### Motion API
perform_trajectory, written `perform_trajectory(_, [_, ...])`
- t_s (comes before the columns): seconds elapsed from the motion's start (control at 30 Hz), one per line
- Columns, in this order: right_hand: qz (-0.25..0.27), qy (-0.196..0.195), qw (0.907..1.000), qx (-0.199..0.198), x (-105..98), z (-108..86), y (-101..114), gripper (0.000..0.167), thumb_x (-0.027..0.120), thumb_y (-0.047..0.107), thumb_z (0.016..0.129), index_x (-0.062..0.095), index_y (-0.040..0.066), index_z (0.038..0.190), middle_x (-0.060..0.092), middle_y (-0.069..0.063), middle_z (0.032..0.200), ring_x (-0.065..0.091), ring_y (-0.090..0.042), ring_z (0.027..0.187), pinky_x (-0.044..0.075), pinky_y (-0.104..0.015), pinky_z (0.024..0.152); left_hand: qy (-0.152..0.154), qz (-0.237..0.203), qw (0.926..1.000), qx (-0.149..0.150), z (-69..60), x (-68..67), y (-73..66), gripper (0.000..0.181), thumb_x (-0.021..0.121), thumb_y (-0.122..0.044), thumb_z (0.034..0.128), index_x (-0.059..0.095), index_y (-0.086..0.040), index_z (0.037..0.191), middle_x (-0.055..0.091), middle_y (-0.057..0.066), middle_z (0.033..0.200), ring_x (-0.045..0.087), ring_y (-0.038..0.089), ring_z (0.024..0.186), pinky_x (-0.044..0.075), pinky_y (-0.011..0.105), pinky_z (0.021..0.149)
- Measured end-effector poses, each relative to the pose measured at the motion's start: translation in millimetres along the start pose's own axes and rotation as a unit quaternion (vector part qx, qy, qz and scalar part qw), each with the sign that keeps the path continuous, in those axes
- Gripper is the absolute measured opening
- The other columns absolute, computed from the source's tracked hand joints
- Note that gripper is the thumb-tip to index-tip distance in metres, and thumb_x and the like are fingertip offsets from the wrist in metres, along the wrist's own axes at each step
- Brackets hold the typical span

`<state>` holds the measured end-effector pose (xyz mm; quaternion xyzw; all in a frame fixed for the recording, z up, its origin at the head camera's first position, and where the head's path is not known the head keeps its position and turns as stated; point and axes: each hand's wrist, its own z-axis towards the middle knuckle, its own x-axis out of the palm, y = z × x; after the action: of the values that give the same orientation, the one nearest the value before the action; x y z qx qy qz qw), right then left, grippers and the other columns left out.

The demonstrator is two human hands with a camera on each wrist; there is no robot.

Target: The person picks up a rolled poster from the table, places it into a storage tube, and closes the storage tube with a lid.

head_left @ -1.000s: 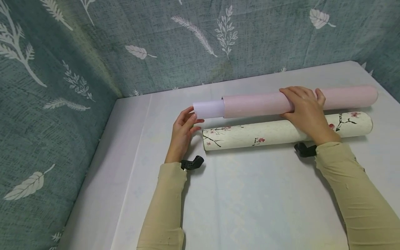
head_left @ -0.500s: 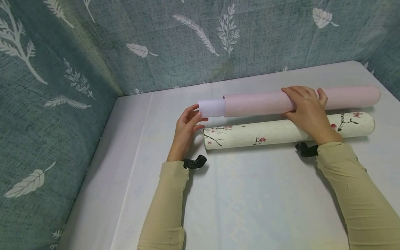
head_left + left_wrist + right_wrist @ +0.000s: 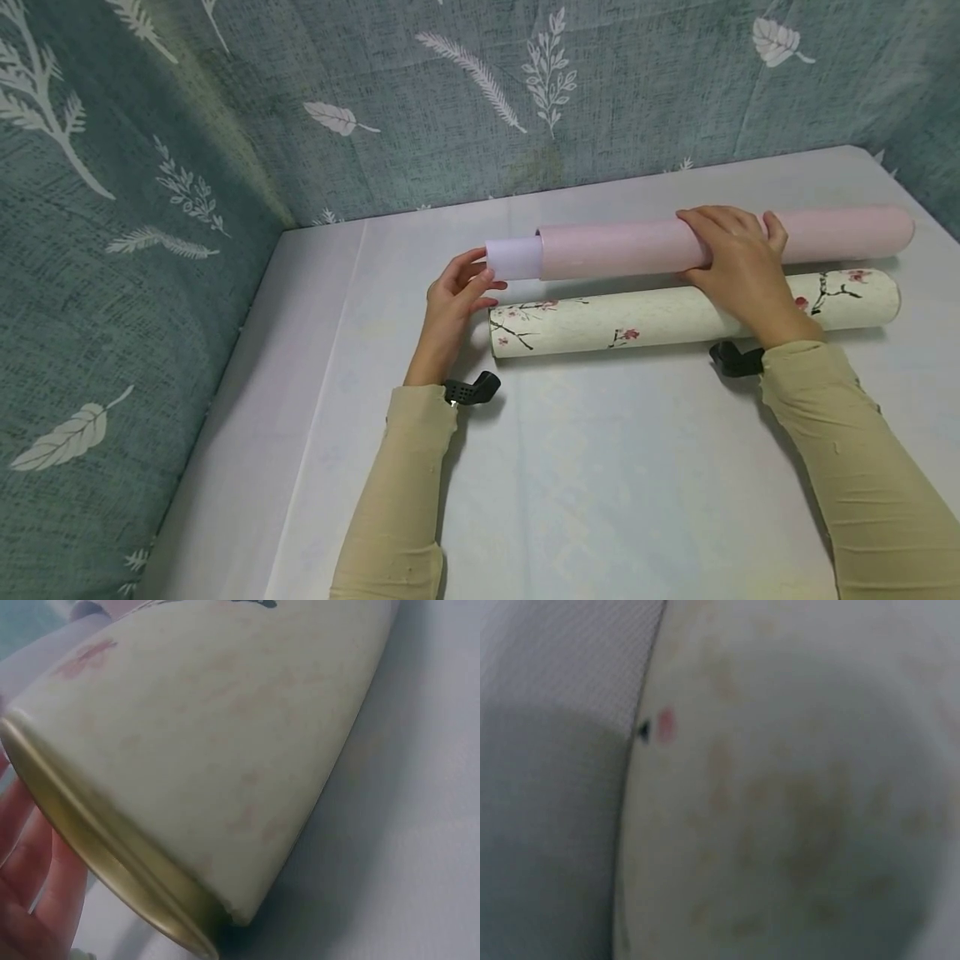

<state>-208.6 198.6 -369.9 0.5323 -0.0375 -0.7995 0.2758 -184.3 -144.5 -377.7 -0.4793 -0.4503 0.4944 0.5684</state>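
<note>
A pale lavender paper roll [image 3: 513, 259] sticks out of the left end of a pink tube [image 3: 615, 250]. My left hand [image 3: 452, 302] holds the roll's outer end, with the thumb on the near side and fingers around behind it. My right hand [image 3: 738, 267] grips the pink tube from above near its middle. Nearer to me lies a cream tube [image 3: 577, 327] with a blossom-branch print, partly under my right wrist. The left wrist view shows the cream tube's gold rim [image 3: 112, 851] close beside my left fingers [image 3: 56, 892]. Only blurred cream surface fills most of the right wrist view.
Both tubes lie roughly parallel on a white-covered table [image 3: 600, 483]. Green-blue leaf-patterned fabric [image 3: 450, 100] stands along the back and left sides. A black camera mount sits at each wrist.
My left hand has moved right with the lavender roll, so a shorter length now shows outside the pink tube. My right hand keeps its grip on the pink tube.
</note>
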Motion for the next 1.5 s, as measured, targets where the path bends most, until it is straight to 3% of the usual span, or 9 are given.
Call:
perform_trajectory(0.6, [0.003, -0.002, 1.0, 0.0, -0.3, 0.8, -0.3, 0.069, 0.077, 0.01, 0.067, 0.047, 0.015, 0.129, 0.047, -0.01, 0.127, 0.032, -0.031, 0.12, -0.001, -0.052, 0.1, 0.02, 0.02, 0.9996, -0.005, 1.7, 8.6, -4.3, 0.045, 0.059, -0.02, 0.0872, 0.044, -0.014, 0.129, 0.052, 0.009, 0.119, 0.058, 0.024, 0.097, 0.047, 0.041, 0.079])
perform_trajectory(0.93, [0.001, -0.003, 1.0, 0.002, 0.4, 0.3, 0.2, 0.069, 0.078, 0.01, 0.067, 0.047, 0.014, 0.128, 0.047, -0.011, 0.126, 0.033, -0.032, 0.12, -0.002, -0.052, 0.1, 0.046, 0.029, 0.9985, 0.007, 0.8, 15.6, -4.2, 0.049, 0.058, -0.015, 0.0871, 0.04, -0.014, 0.132, 0.051, 0.011, 0.121, 0.055, 0.025, 0.1, 0.044, 0.046, 0.083])
perform_trajectory(1.27, [0.002, -0.008, 1.0, -0.004, 0.4, -0.2, -0.5, 0.07, 0.079, 0.01, 0.066, 0.048, 0.014, 0.128, 0.047, -0.011, 0.125, 0.033, -0.032, 0.119, -0.001, -0.052, 0.1, 0.052, 0.067, 0.9964, 0.007, 0.0, 26.5, -4.8, 0.055, 0.06, -0.013, 0.0855, 0.037, -0.016, 0.135, 0.05, 0.005, 0.123, 0.053, 0.022, 0.102, 0.047, 0.033, 0.082])
perform_trajectory(1.5, [0.004, -0.011, 0.9999, -0.006, 0.5, -0.6, 0.2, 0.07, 0.079, 0.009, 0.065, 0.048, 0.013, 0.127, 0.048, -0.011, 0.125, 0.034, -0.032, 0.119, -0.001, -0.052, 0.1, 0.048, 0.111, 0.9927, -0.001, -2.6, 30.7, -5.4, 0.057, 0.061, -0.019, 0.0856, 0.036, -0.019, 0.137, 0.049, 0.0, 0.125, 0.052, 0.018, 0.104, 0.046, 0.032, 0.082])
